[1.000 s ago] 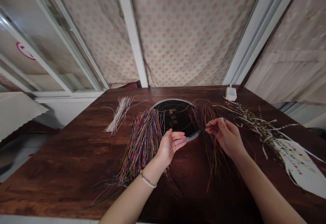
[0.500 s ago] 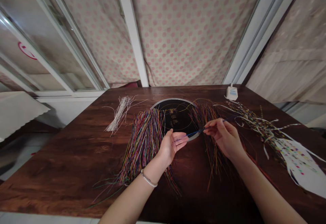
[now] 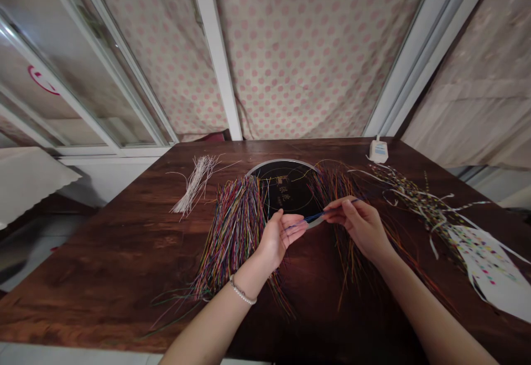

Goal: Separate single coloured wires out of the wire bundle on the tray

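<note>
Blue strings stretch between my two hands above the near edge of a round black mat. My left hand is turned palm up, and the strings lie across its curled fingers. The thumb is raised. With thumb and fingers pinched together, my right hand grips the other end of the blue strings. Left of the mat lies a thick bundle of multicoloured strings. A second, darker bundle of strings spreads on the right, partly hidden under my right hand.
White strings lie in a bunch at the left of the wooden table. Dotted strips and a white sheet with coloured dots are at the right. A small white box stands near the back edge.
My right hand has shifted slightly left, nearer my left hand, still pinching the blue strings. The left hand has barely moved.
</note>
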Available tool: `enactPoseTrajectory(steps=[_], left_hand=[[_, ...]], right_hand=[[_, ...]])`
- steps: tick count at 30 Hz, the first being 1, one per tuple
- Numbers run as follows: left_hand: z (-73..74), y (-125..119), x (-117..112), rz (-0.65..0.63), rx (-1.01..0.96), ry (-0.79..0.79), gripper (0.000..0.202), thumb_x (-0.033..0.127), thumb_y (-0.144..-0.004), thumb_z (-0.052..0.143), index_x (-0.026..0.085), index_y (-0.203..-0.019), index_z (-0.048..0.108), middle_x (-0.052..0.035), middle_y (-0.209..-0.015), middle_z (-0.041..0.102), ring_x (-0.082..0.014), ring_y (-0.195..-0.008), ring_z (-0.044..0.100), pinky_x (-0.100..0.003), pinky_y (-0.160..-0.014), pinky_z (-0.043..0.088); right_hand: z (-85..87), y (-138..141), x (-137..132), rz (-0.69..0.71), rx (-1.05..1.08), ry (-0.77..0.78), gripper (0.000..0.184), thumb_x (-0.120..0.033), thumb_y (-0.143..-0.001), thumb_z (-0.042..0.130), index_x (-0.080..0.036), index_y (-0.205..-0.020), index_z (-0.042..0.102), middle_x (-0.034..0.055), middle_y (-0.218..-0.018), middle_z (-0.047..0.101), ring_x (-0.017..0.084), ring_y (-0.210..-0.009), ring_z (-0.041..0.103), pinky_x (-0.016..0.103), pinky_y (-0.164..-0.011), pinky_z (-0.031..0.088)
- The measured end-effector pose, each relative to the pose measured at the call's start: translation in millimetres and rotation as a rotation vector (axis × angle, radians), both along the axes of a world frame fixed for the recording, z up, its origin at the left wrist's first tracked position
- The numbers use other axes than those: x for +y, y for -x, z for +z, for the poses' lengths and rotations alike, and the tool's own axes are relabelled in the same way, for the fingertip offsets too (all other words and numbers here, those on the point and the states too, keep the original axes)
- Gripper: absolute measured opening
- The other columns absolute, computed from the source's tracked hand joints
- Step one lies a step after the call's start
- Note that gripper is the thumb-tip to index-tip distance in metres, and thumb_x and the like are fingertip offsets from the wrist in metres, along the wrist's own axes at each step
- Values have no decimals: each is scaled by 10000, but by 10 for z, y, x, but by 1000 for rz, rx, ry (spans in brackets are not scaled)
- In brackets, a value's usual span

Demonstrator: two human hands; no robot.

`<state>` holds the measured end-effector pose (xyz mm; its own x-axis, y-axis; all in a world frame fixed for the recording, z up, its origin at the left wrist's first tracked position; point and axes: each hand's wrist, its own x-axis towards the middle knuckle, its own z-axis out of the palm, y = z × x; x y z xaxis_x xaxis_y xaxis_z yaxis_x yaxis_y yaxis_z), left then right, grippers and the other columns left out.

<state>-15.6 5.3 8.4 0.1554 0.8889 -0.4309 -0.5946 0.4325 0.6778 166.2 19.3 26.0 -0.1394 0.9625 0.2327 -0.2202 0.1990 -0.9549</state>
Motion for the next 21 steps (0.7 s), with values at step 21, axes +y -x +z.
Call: enactPoseTrajectory(steps=[21], left_hand=[[19, -53, -105, -523, 446, -541, 394, 481, -804, 470, 125, -779, 638, -7, -555, 563, -105, -563, 536, -232, -632, 387]], right_hand=[[-10, -123, 100, -226, 36, -57, 212, -327, -840, 513, -154, -738, 581, 10, -676, 605, 78, -527, 564, 189, -484, 450]])
